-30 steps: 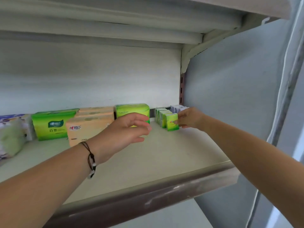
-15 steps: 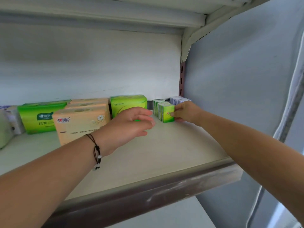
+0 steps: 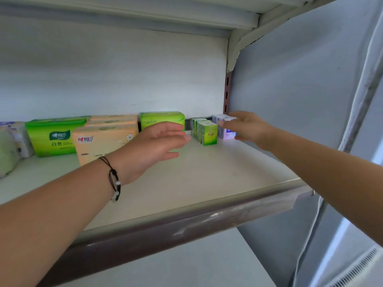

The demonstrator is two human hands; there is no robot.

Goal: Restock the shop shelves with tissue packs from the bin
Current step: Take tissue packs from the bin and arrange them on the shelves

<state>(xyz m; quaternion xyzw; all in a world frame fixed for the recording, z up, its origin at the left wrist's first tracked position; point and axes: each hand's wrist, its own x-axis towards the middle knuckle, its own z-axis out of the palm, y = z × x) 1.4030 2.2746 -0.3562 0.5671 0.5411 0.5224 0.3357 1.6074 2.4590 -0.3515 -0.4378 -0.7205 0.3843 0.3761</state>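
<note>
we reach both bare arms over the pale flat shelf board [image 3: 207, 179]. our left hand [image 3: 153, 146] floats above the board with the palm down. its fingers lie flat and close side by side, and it holds nothing. a thin black cord bracelet with white beads [image 3: 114, 179] sits on that wrist.

our right hand [image 3: 246, 127] is at the back right corner. its fingers are spread open around the small white and purple tissue packs [image 3: 224, 127]. the fingertips look like they touch the top of those packs, and the thumb is low by the front one. the hand is not closed on them. these packs stand right by the grey side wall [image 3: 290, 100].

just left of them stands a row of small green tissue packs [image 3: 205, 131], upright, one behind the other. the two rows are just beside each other.

between the hands and farther back sits a bigger green soft tissue pack [image 3: 163, 120]. our left hand hides its lower part. left of that are peach orange tissue packs with red letters [image 3: 103, 139], in a row going back. next comes a wide green tissue pack with white letters [image 3: 56, 135]. at the far left edge are blurry white wrapped rolls [image 3: 12, 141].

the brown front edge of the shelf [image 3: 165, 230] runs under our arms. another pale shelf [image 3: 145, 11] is over the top.
</note>
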